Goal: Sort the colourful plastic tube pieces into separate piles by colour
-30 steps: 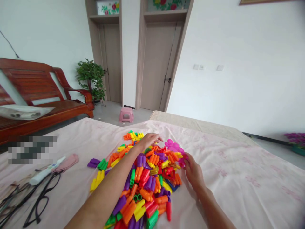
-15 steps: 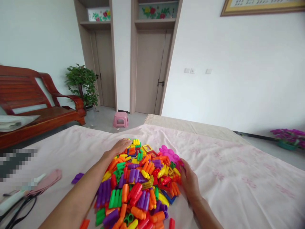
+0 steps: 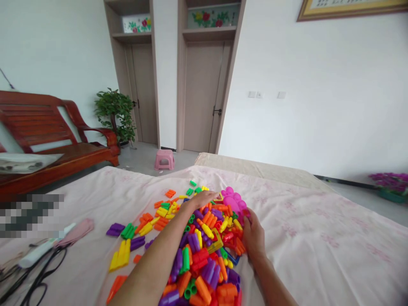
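A heap of colourful plastic blocks (image 3: 207, 255) lies on the pale floral sheet (image 3: 306, 238). My left hand (image 3: 202, 200) rests over the upper part of the heap, fingers stretched to the right; the forearm crosses the blocks and hides some. At the heap's right edge is my right hand (image 3: 254, 231), its fingers curled against a red piece beside the pink flower-shaped piece (image 3: 234, 202); its fingertips are partly hidden. Left of my left forearm, loose blocks are scattered, among them a yellow one (image 3: 120, 256) and a purple one (image 3: 115, 229).
Black-framed glasses (image 3: 44, 272), a white tube-like object (image 3: 38, 254) and a pink cloth item (image 3: 76, 231) lie at the left. Beyond the bed stand a wooden bench (image 3: 63, 148), a potted plant (image 3: 116, 114) and a pink stool (image 3: 164, 160).
My left hand has moved right across the heap, and blocks now lie spread left of its forearm. The pink piece has tilted more upright. The view has turned slightly left.
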A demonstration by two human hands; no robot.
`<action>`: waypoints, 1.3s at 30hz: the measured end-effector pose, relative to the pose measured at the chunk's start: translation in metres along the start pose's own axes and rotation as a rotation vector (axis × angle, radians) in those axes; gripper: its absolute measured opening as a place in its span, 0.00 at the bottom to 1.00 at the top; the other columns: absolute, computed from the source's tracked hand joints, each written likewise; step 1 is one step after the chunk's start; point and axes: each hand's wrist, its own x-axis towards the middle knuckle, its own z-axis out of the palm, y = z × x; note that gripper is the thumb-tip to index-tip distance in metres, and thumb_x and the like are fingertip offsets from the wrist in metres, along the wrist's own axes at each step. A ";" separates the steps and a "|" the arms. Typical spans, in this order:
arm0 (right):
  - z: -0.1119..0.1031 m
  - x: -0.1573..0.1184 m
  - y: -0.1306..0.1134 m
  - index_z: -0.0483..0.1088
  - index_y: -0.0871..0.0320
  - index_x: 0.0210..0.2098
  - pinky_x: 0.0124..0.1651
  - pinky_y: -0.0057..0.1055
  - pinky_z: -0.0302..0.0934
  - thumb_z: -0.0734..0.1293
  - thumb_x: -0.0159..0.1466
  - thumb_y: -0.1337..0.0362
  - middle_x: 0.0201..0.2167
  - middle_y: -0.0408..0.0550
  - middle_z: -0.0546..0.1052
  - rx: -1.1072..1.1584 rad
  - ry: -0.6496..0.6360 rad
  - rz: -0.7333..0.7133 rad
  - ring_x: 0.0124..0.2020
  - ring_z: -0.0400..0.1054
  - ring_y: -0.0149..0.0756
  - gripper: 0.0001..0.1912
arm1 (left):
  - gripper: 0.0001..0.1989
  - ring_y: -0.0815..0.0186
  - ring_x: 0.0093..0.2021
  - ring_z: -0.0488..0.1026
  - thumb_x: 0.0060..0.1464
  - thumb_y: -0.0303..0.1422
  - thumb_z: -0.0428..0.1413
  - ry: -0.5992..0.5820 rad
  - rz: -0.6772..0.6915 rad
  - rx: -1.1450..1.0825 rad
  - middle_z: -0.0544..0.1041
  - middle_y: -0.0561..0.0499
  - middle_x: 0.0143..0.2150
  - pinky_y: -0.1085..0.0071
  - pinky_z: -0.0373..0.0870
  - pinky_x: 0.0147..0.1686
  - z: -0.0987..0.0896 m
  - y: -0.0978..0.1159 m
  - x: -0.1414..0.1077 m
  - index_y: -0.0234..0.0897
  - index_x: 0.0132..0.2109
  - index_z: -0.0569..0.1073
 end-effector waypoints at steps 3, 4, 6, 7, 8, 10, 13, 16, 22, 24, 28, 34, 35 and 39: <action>-0.003 0.003 0.005 0.68 0.59 0.58 0.52 0.41 0.64 0.58 0.63 0.51 0.49 0.57 0.78 0.017 0.058 0.054 0.49 0.72 0.49 0.29 | 0.31 0.61 0.55 0.74 0.64 0.49 0.39 0.041 0.023 -0.004 0.80 0.48 0.54 0.69 0.65 0.58 0.002 0.022 0.003 0.36 0.53 0.79; -0.004 0.004 0.006 0.69 0.60 0.57 0.51 0.41 0.64 0.58 0.62 0.51 0.49 0.57 0.78 0.029 0.074 0.063 0.48 0.72 0.49 0.29 | 0.31 0.61 0.55 0.74 0.64 0.49 0.39 0.061 0.021 0.002 0.80 0.48 0.54 0.69 0.64 0.59 -0.002 0.027 -0.001 0.36 0.53 0.79; -0.006 0.004 0.006 0.70 0.61 0.55 0.50 0.40 0.63 0.59 0.61 0.52 0.46 0.57 0.79 0.057 0.094 0.075 0.47 0.72 0.47 0.28 | 0.31 0.61 0.56 0.73 0.64 0.50 0.40 0.119 -0.009 0.033 0.79 0.48 0.56 0.69 0.63 0.60 -0.018 0.030 -0.020 0.36 0.53 0.79; -0.006 0.004 0.005 0.70 0.61 0.55 0.49 0.39 0.63 0.59 0.61 0.52 0.45 0.57 0.79 0.067 0.102 0.078 0.45 0.72 0.47 0.28 | 0.30 0.61 0.57 0.72 0.64 0.50 0.40 0.155 -0.037 0.057 0.78 0.49 0.57 0.69 0.62 0.60 -0.029 0.029 -0.034 0.37 0.54 0.78; -0.006 0.003 0.003 0.71 0.61 0.54 0.48 0.38 0.63 0.59 0.61 0.52 0.44 0.56 0.79 0.073 0.109 0.080 0.44 0.72 0.46 0.27 | 0.30 0.61 0.58 0.71 0.63 0.50 0.41 0.204 -0.076 0.090 0.77 0.49 0.58 0.69 0.62 0.61 -0.041 0.026 -0.052 0.37 0.54 0.78; -0.006 0.002 -0.001 0.71 0.61 0.53 0.46 0.37 0.63 0.59 0.61 0.52 0.43 0.56 0.79 0.074 0.120 0.079 0.43 0.71 0.45 0.27 | 0.28 0.60 0.60 0.69 0.63 0.48 0.41 0.315 -0.186 0.176 0.76 0.47 0.59 0.67 0.60 0.62 -0.063 0.014 -0.096 0.37 0.55 0.77; -0.006 0.001 -0.004 0.72 0.61 0.52 0.46 0.37 0.62 0.59 0.60 0.53 0.42 0.56 0.79 0.059 0.119 0.081 0.43 0.71 0.45 0.27 | 0.25 0.54 0.62 0.67 0.63 0.43 0.42 0.473 -0.408 0.334 0.75 0.41 0.59 0.57 0.54 0.65 -0.085 -0.010 -0.168 0.37 0.54 0.77; -0.005 0.002 -0.003 0.72 0.60 0.53 0.46 0.37 0.62 0.58 0.60 0.53 0.42 0.55 0.79 0.059 0.099 0.081 0.42 0.72 0.45 0.27 | 0.24 0.43 0.67 0.58 0.62 0.42 0.44 0.598 -0.628 0.463 0.71 0.37 0.62 0.42 0.45 0.65 -0.087 -0.032 -0.221 0.37 0.54 0.77; -0.005 0.002 -0.002 0.71 0.60 0.53 0.45 0.37 0.62 0.58 0.60 0.53 0.42 0.55 0.79 0.088 0.105 0.100 0.42 0.72 0.45 0.27 | 0.21 0.50 0.61 0.67 0.63 0.43 0.45 0.566 -0.652 0.492 0.76 0.43 0.57 0.51 0.56 0.62 -0.048 -0.047 -0.218 0.42 0.49 0.79; -0.006 0.001 -0.004 0.71 0.60 0.52 0.44 0.36 0.63 0.58 0.61 0.54 0.41 0.54 0.79 0.097 0.096 0.103 0.41 0.72 0.45 0.26 | 0.20 0.54 0.62 0.66 0.63 0.43 0.45 0.549 -0.584 0.468 0.76 0.45 0.58 0.55 0.56 0.63 -0.031 -0.045 -0.197 0.43 0.49 0.78; -0.006 0.002 -0.005 0.71 0.60 0.52 0.46 0.37 0.63 0.58 0.60 0.53 0.42 0.55 0.79 0.087 0.100 0.083 0.41 0.72 0.45 0.26 | 0.23 0.55 0.66 0.62 0.63 0.44 0.46 0.547 -0.470 0.387 0.72 0.44 0.63 0.56 0.54 0.65 -0.006 -0.043 -0.153 0.42 0.58 0.73; -0.004 0.005 0.001 0.71 0.60 0.52 0.47 0.38 0.63 0.58 0.60 0.53 0.42 0.55 0.79 0.065 0.113 0.092 0.43 0.72 0.46 0.26 | 0.26 0.59 0.61 0.69 0.65 0.45 0.41 0.515 -0.327 0.176 0.74 0.43 0.61 0.61 0.62 0.63 0.016 -0.034 -0.095 0.38 0.59 0.72; -0.004 0.005 0.002 0.71 0.60 0.52 0.47 0.38 0.63 0.58 0.60 0.53 0.42 0.55 0.79 0.070 0.115 0.094 0.43 0.72 0.46 0.26 | 0.26 0.60 0.62 0.69 0.65 0.44 0.41 0.510 -0.294 0.150 0.74 0.44 0.61 0.62 0.62 0.63 0.020 -0.029 -0.086 0.38 0.59 0.73; -0.004 0.005 0.006 0.72 0.59 0.50 0.45 0.37 0.64 0.60 0.59 0.53 0.39 0.52 0.80 0.140 0.132 0.111 0.40 0.72 0.44 0.25 | 0.26 0.63 0.62 0.68 0.66 0.43 0.40 0.492 -0.195 0.109 0.74 0.46 0.62 0.66 0.62 0.63 0.024 -0.005 -0.071 0.39 0.61 0.72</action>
